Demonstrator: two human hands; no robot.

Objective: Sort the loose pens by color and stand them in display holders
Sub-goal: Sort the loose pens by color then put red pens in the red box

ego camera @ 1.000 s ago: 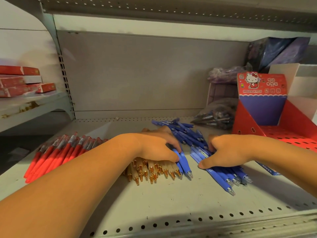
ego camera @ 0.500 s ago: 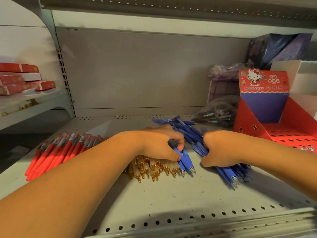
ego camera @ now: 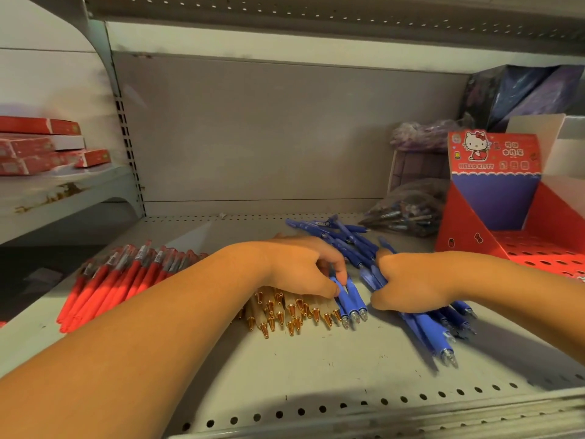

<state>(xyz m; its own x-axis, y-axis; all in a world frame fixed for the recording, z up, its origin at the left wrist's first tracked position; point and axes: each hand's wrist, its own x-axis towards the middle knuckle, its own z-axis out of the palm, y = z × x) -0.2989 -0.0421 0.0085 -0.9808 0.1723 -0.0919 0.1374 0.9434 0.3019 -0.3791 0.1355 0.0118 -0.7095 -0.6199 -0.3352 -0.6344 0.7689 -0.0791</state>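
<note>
The left hand (ego camera: 300, 267) pinches two blue pens (ego camera: 349, 301) near the shelf (ego camera: 316, 369) front edge; the right hand (ego camera: 408, 283) closes around a blue bundle (ego camera: 433, 331).

Both hands (ego camera: 304, 267) (curled) on blue pens (ego camera: 349, 299)

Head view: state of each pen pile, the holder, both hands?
red pens: lying flat, grouped at left
gold-tipped pens: flat, partly under left hand
blue pens: flat, partly gathered
red display holder: upright, no pens visible inside
left hand: pinching blue pens
right hand: closed on blue pens
</note>
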